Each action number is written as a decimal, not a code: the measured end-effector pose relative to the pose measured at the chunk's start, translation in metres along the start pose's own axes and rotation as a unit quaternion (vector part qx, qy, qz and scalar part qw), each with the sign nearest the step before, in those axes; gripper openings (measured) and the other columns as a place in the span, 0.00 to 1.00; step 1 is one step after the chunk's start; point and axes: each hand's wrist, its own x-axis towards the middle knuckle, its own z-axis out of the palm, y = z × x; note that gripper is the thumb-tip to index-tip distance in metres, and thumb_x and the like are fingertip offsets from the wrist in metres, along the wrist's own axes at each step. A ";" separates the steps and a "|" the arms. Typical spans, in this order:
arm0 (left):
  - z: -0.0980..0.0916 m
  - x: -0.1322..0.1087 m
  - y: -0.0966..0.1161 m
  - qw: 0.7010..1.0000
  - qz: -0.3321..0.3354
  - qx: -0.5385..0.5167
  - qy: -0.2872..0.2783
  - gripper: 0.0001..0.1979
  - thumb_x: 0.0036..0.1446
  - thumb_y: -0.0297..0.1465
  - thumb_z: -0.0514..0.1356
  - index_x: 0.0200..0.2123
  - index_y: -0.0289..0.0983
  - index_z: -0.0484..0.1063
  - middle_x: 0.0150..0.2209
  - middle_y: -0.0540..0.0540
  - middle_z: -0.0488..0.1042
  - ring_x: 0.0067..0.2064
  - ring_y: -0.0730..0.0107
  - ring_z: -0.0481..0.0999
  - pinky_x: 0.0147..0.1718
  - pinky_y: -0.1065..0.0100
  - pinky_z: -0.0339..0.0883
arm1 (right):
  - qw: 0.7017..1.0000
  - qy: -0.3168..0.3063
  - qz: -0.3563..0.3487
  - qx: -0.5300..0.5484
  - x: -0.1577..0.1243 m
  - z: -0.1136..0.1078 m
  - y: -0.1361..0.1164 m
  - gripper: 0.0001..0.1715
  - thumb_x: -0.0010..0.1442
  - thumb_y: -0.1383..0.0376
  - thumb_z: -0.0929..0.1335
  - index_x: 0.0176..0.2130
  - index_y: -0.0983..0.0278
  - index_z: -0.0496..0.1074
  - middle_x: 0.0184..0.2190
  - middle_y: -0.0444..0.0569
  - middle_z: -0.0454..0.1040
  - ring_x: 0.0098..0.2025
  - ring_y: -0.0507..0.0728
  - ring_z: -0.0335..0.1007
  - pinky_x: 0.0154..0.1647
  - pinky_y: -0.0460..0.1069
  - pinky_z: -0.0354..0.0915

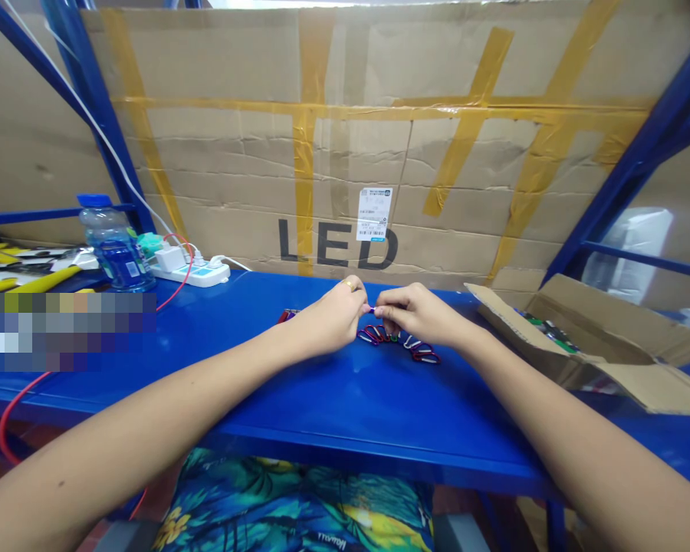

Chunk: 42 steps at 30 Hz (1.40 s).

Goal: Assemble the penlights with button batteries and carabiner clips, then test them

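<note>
The left hand (339, 316) and right hand (412, 311), fingertips pinched nearly together, held a purple piece (371, 310) between them. It seemed light, stiff and slick, probably best gripped by its ends. Metallic clips (425, 353) lay just below the right hand.
</note>
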 end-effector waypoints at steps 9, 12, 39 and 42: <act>-0.011 -0.002 0.004 1.000 0.005 -0.017 -0.014 0.06 0.64 0.27 0.52 0.39 0.35 0.67 0.39 0.41 0.74 0.41 0.60 0.74 0.40 0.61 0.67 | 0.993 -0.015 0.031 0.109 0.000 0.000 0.004 0.18 0.63 0.57 0.65 0.25 0.63 0.67 0.19 0.44 0.73 0.23 0.52 0.69 0.28 0.47 0.63; -0.010 -0.002 0.003 0.999 0.019 -0.027 0.007 0.04 0.63 0.26 0.52 0.39 0.35 0.66 0.38 0.42 0.73 0.39 0.61 0.73 0.39 0.62 0.66 | 0.988 -0.018 0.040 0.145 0.000 -0.001 0.002 0.18 0.62 0.56 0.65 0.26 0.63 0.67 0.19 0.45 0.73 0.22 0.52 0.69 0.28 0.47 0.64; -0.011 -0.001 0.002 0.994 0.073 -0.024 0.079 0.07 0.65 0.29 0.52 0.40 0.34 0.68 0.39 0.42 0.71 0.41 0.65 0.72 0.42 0.63 0.67 | 0.982 0.014 0.025 0.188 -0.001 0.000 -0.004 0.20 0.62 0.53 0.67 0.26 0.64 0.67 0.17 0.43 0.70 0.20 0.51 0.66 0.26 0.47 0.62; -0.013 0.001 0.005 0.995 0.065 -0.022 0.073 0.10 0.66 0.28 0.49 0.39 0.32 0.69 0.42 0.39 0.71 0.45 0.63 0.71 0.47 0.61 0.67 | 0.986 0.031 0.024 0.161 -0.002 -0.003 -0.007 0.19 0.61 0.54 0.67 0.25 0.64 0.67 0.17 0.43 0.70 0.21 0.51 0.66 0.27 0.47 0.62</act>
